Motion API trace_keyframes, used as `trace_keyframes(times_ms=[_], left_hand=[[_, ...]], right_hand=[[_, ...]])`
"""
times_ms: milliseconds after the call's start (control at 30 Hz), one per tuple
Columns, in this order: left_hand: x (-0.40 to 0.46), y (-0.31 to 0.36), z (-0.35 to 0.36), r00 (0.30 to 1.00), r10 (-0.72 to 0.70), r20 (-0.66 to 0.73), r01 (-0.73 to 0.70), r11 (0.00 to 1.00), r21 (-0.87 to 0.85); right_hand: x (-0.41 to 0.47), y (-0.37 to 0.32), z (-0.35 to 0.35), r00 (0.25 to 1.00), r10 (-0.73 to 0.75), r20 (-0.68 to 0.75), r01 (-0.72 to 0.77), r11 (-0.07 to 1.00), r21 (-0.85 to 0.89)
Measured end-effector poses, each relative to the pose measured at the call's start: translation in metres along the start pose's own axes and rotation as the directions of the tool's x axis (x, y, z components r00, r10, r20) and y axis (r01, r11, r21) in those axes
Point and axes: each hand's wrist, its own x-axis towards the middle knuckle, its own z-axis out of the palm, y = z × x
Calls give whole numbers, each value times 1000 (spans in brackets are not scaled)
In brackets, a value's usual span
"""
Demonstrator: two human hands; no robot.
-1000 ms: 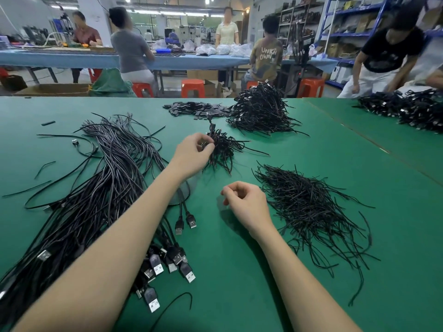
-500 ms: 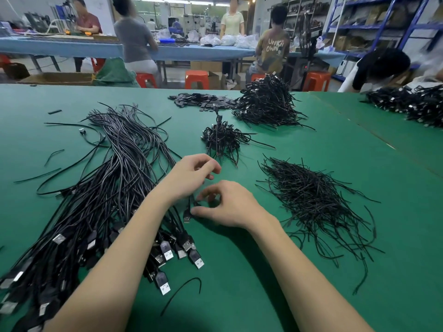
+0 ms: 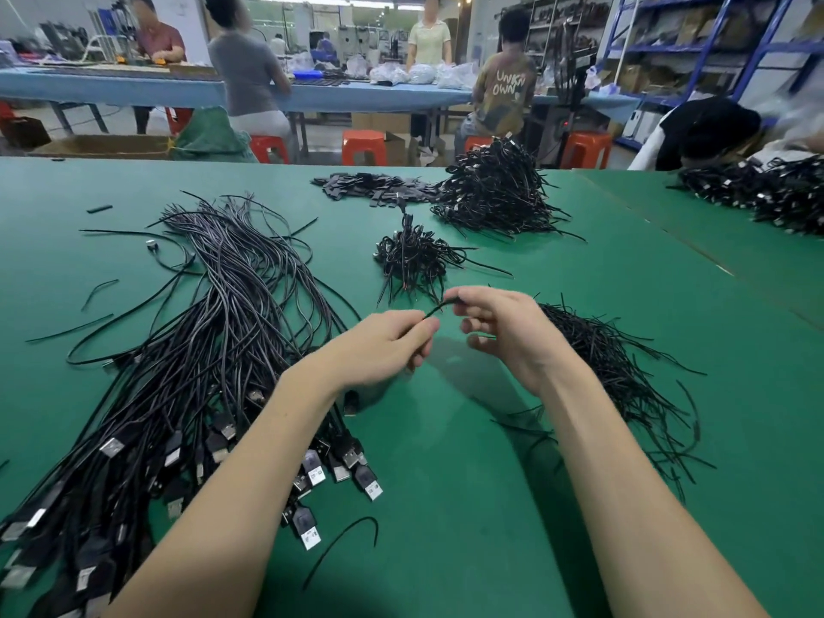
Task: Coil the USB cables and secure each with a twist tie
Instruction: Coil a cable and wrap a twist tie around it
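A person's left hand (image 3: 383, 345) and right hand (image 3: 504, 332) each pinch one end of a black USB cable (image 3: 439, 307) held above the green table (image 3: 468, 506), between the loose cable bundle (image 3: 200, 350) and the twist tie pile (image 3: 606, 363). The thin cable could slip from either pinch while being coiled.

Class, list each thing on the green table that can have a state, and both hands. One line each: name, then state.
Left hand: pinches one end of the held cable.
Right hand: pinches the other end.
Held cable: raised off the table, uncoiled.
Loose USB cables: uncoiled, fanned flat.
Twist ties: loose heap.
Small cable bundle: coiled, lying apart.
Large pile: coiled cables, heaped.
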Motion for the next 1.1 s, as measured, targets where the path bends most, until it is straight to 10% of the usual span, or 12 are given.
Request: trace_keyframes(times_ms=[100,267,500,733,833,967,1100], left_hand=[[4,23,13,999,29,-23,-36,920,-389],[5,49,8,998,55,-24,-43,371,-927],[4,32,-20,982,-166,-92,-123,-188,-974],[-5,25,-35,993,-65,-98,-116,-441,-890],[-13,25,-39,993,101,-65,-31,-305,-952],[-18,34,-35,985,123,118,69,351,-934],[-8,44,-15,970,-8,244,188,663,-724]], right_hand=[[0,0,-1,994,-37,102,15,977,211],[-4,13,15,955,100,279,-78,993,-91],[-15,0,-4,887,195,420,-103,967,-232],[-25,-2,-36,693,391,606,-260,919,-295],[-21,4,-41,818,422,390,-254,874,-414],[-10,-9,-44,991,133,-4,-130,964,-233],[-15,-36,-26,995,-97,-16,97,995,5]])
